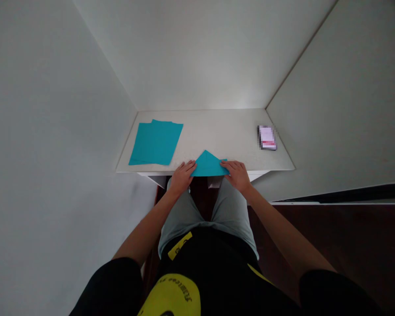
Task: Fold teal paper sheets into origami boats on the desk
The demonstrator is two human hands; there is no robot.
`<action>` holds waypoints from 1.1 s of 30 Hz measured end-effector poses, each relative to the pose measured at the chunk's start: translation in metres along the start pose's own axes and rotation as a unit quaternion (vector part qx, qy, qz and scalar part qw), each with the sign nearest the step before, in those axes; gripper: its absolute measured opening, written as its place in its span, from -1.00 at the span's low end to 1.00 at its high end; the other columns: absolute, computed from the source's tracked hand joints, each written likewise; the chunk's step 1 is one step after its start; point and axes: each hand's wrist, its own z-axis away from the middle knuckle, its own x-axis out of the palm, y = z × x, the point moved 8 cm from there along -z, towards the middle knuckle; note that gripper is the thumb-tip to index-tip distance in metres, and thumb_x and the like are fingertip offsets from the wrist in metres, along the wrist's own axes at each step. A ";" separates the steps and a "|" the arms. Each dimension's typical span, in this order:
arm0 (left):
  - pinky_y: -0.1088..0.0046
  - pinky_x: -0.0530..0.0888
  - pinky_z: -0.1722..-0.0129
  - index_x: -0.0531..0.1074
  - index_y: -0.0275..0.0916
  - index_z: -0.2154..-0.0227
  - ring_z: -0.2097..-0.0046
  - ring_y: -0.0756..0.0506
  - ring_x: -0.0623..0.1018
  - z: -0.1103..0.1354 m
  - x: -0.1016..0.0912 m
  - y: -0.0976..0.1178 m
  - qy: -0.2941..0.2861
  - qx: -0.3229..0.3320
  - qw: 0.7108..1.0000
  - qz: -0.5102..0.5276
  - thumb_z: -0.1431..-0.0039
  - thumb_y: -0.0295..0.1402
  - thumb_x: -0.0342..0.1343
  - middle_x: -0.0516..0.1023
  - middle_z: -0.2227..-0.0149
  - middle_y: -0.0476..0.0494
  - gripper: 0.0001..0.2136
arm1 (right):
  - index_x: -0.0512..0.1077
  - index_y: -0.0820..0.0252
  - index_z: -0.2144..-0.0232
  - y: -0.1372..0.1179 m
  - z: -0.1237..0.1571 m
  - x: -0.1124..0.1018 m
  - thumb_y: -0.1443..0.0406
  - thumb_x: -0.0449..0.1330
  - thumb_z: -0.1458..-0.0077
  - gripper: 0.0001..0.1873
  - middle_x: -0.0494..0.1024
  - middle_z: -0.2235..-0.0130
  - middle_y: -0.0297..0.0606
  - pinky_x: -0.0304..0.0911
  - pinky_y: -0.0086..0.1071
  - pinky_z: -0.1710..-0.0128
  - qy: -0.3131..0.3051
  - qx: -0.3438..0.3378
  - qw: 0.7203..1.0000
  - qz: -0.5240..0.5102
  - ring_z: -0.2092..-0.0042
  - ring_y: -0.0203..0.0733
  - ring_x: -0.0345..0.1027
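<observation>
Between hands (182,174), peaked turquoise paper (209,166)

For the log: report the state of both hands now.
Left hand: on the left end of the folded teal paper; grip unclear.
Right hand: on the paper's right end; grip unclear.

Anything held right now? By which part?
Folded blue paper: left hand at its left end, right hand at its right. Pinched or merely pressed down: can't tell.

I can't identify the blurred item (267,137) near the worktop's (222,127) right edge; left hand (182,174) and right hand (237,173) hide bits of the folded paper (208,166).
</observation>
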 end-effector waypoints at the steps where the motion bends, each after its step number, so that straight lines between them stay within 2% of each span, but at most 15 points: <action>1: 0.07 0.30 -0.50 0.54 -0.16 -0.26 -0.41 -0.20 0.49 -0.001 -0.006 -0.001 0.009 -0.006 1.000 0.019 -0.33 -0.54 0.11 0.53 -0.36 -0.21 -0.53 | 0.57 0.07 -0.15 0.000 -0.001 -0.004 0.29 0.20 -0.36 -0.64 0.66 -0.19 -0.10 0.24 0.00 -0.18 0.004 0.004 1.000 -0.008 -0.19 0.16 0.46; 3: 0.11 0.45 -0.36 0.64 -0.14 -0.09 -0.23 -0.21 0.63 -0.006 -0.022 -0.006 0.033 -0.026 0.997 0.063 -0.39 -0.46 0.13 0.70 -0.16 -0.20 -0.70 | 0.62 0.05 0.02 0.003 -0.005 -0.016 0.25 0.18 -0.39 -0.76 0.73 -0.01 -0.13 0.21 0.01 -0.17 0.027 0.019 0.999 -0.041 -0.08 0.12 0.52; 5: 0.20 0.56 -0.15 0.66 -0.16 0.07 -0.03 -0.20 0.70 -0.013 -0.041 -0.014 0.062 -0.053 0.991 0.107 -0.43 -0.31 0.17 0.76 0.05 -0.19 -0.82 | 0.62 0.08 0.12 0.011 -0.012 -0.028 0.14 0.16 -0.44 -0.75 0.73 0.15 -0.16 0.25 -0.02 -0.12 0.051 0.043 0.992 -0.103 0.09 0.04 0.55; 7: 0.30 0.57 0.05 0.63 -0.19 0.20 0.13 -0.16 0.68 -0.024 -0.058 -0.024 0.086 -0.090 0.982 0.144 -0.42 -0.18 0.21 0.73 0.20 -0.15 -0.79 | 0.58 0.11 0.17 0.024 -0.022 -0.037 0.00 0.18 -0.42 -0.65 0.69 0.24 -0.19 0.34 -0.11 0.04 0.066 0.076 0.978 -0.184 0.23 -0.04 0.53; 9: 0.36 0.52 0.20 0.58 -0.19 0.23 0.26 -0.12 0.63 -0.036 -0.067 -0.034 0.094 -0.132 0.971 0.173 -0.39 -0.11 0.24 0.67 0.33 -0.07 -0.75 | 0.54 0.10 0.14 0.037 -0.034 -0.041 -0.09 0.22 -0.36 -0.59 0.66 0.27 -0.23 0.37 -0.21 0.20 0.078 0.108 0.957 -0.258 0.27 -0.07 0.51; 11: 0.39 0.48 0.25 0.54 -0.19 0.13 0.31 -0.10 0.60 -0.048 -0.066 -0.043 0.083 -0.171 0.962 0.194 -0.36 -0.12 0.27 0.63 0.37 -0.01 -0.76 | 0.50 0.08 0.04 0.049 -0.045 -0.039 -0.11 0.27 -0.29 -0.55 0.63 0.28 -0.26 0.38 -0.24 0.24 0.090 0.131 0.941 -0.299 0.25 -0.06 0.51; 13: 0.39 0.47 0.22 0.50 -0.18 0.00 0.28 -0.11 0.62 -0.056 -0.056 -0.048 0.059 -0.210 0.956 0.194 -0.33 -0.18 0.29 0.65 0.35 -0.01 -0.72 | 0.46 0.08 -0.07 0.057 -0.054 -0.030 -0.05 0.30 -0.26 -0.51 0.62 0.28 -0.28 0.40 -0.22 0.21 0.084 0.148 0.939 -0.299 0.26 -0.06 0.51; 18: 0.33 0.46 0.15 0.35 -0.20 -0.19 0.10 -0.21 0.69 -0.054 -0.027 -0.047 -0.001 -0.287 0.951 0.111 -0.34 -0.20 0.30 0.72 0.23 -0.12 -0.55 | 0.38 0.15 -0.30 0.062 -0.058 -0.006 0.17 0.27 -0.27 -0.41 0.63 0.23 -0.20 0.42 -0.09 0.10 0.021 0.199 0.964 -0.176 0.21 0.04 0.53; 21: 0.32 0.45 0.15 0.31 -0.17 -0.21 0.06 -0.24 0.71 -0.048 -0.021 -0.039 -0.015 -0.291 0.954 0.075 -0.37 -0.19 0.28 0.73 0.20 -0.13 -0.55 | 0.41 0.16 -0.34 0.044 -0.054 -0.016 0.18 0.22 -0.34 -0.43 0.61 -0.04 0.03 0.39 0.10 -0.07 0.040 0.178 0.982 -0.041 -0.05 0.25 0.49; 23: 0.31 0.46 0.15 0.28 -0.16 -0.22 0.05 -0.25 0.72 -0.046 -0.020 -0.036 -0.015 -0.291 0.955 0.059 -0.39 -0.18 0.26 0.73 0.20 -0.14 -0.55 | 0.44 0.11 -0.34 0.016 -0.056 -0.017 0.18 0.17 -0.40 -0.48 0.54 -0.21 0.08 0.34 0.15 -0.16 0.041 0.110 0.993 0.002 -0.18 0.30 0.42; 26: 0.29 0.47 0.12 0.28 -0.17 -0.23 0.04 -0.27 0.72 -0.044 -0.020 -0.034 -0.008 -0.296 0.954 0.049 -0.38 -0.17 0.26 0.73 0.21 -0.15 -0.53 | 0.39 0.02 -0.40 -0.040 -0.057 0.003 0.16 0.07 -0.50 -0.49 0.49 -0.35 -0.05 0.30 0.08 -0.28 -0.018 -0.044 0.998 -0.035 -0.31 0.19 0.37; 28: 0.28 0.48 0.10 0.28 -0.19 -0.23 0.04 -0.27 0.72 -0.043 -0.020 -0.035 0.003 -0.298 0.953 0.056 -0.38 -0.17 0.28 0.73 0.22 -0.14 -0.52 | 0.33 0.01 -0.45 -0.067 -0.055 0.021 0.11 0.06 -0.52 -0.45 0.42 -0.43 -0.11 0.24 0.08 -0.38 -0.051 -0.106 0.992 -0.054 -0.42 0.14 0.28; 30: 0.30 0.49 0.08 0.29 -0.19 -0.22 0.04 -0.25 0.73 -0.039 -0.021 -0.035 0.018 -0.295 0.952 0.083 -0.35 -0.18 0.31 0.74 0.22 -0.14 -0.50 | 0.28 0.04 -0.48 -0.080 -0.053 0.035 0.05 0.07 -0.51 -0.40 0.35 -0.48 -0.12 0.14 0.12 -0.46 -0.066 -0.128 0.988 -0.059 -0.49 0.14 0.19; 33: 0.34 0.52 0.08 0.31 -0.18 -0.20 0.10 -0.18 0.73 -0.031 -0.020 -0.032 0.043 -0.272 0.949 0.154 -0.30 -0.21 0.36 0.74 0.15 -0.12 -0.49 | 0.24 0.05 -0.51 -0.082 -0.051 0.044 -0.01 0.11 -0.49 -0.32 0.24 -0.53 -0.13 0.03 0.15 -0.52 -0.070 -0.129 0.987 -0.066 -0.54 0.14 0.09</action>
